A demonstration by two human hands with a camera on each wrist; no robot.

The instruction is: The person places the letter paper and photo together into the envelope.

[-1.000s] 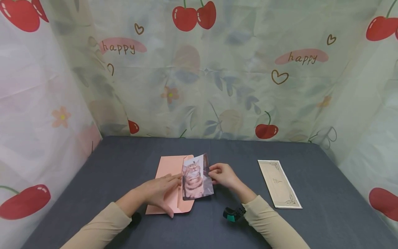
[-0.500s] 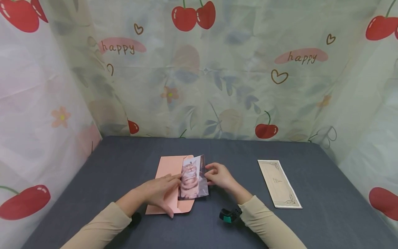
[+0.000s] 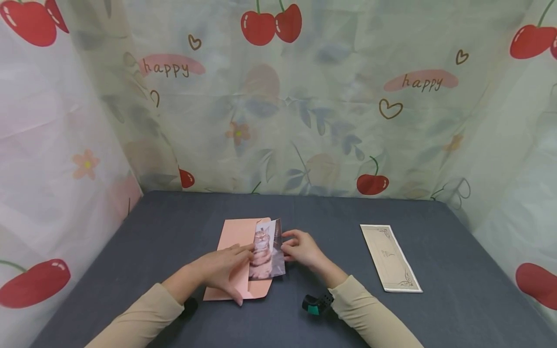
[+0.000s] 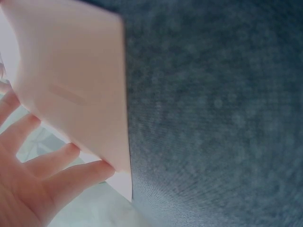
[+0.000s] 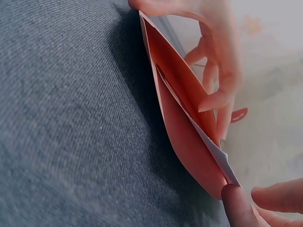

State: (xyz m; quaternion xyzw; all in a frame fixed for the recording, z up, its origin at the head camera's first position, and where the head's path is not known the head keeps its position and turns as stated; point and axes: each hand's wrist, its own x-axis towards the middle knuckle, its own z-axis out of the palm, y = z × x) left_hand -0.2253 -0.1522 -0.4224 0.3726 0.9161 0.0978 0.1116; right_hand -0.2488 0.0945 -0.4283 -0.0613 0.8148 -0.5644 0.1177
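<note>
A pink envelope point(image 3: 237, 232) lies on the table, its mouth facing right. My left hand point(image 3: 221, 266) rests spread over it, fingertips along the mouth's edge and thumb near the front edge. A photo card of a cat point(image 3: 262, 249) is partly inside; its left portion is hidden in the pocket. With thumb and fingers my right hand point(image 3: 302, 249) pinches the card's right edge. In the right wrist view the orange-lined pocket point(image 5: 173, 59) gapes, and the card point(image 5: 215, 152) runs between its layers. The left wrist view has straight fingers point(image 4: 87, 175) at the envelope's edge.
To the right lies a long cream card point(image 3: 390, 258) with ornate corners. A dark blue-grey cloth point(image 3: 165, 232) covers the table. Printed curtains point(image 3: 278, 121) stand behind and at both sides. Beside the right sleeve is a black wrist device point(image 3: 316, 304).
My right hand has moved left, sliding the cat card deeper into the envelope, so less of it shows. The left hand and the cream card have stayed put.
</note>
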